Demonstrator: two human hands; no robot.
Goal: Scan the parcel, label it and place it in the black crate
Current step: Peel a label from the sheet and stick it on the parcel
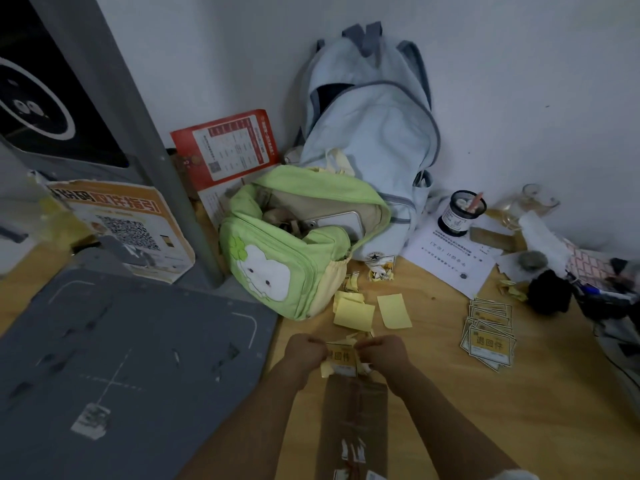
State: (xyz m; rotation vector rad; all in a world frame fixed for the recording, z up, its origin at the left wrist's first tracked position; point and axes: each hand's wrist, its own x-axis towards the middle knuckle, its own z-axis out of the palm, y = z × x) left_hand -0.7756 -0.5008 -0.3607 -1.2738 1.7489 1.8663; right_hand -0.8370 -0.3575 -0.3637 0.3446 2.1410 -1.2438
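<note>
Both hands, left [304, 351] & right [381, 351], pinch yellow label [343, 358] above cardboard parcel [356, 414] on table [485, 410]. Risk: backing tears, label sticks crooked. Black crate not in view.

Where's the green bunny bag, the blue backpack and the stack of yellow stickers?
green bunny bag [273, 275]: head view, on the white bunny picture.
blue backpack [377, 133]: head view, front panel.
stack of yellow stickers [490, 344]: head view, top sticker.

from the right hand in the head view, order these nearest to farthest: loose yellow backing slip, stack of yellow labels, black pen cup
1. Loose yellow backing slip, just beyond the right hand.
2. Stack of yellow labels, out to its right.
3. Black pen cup, far back by the wall.
</note>
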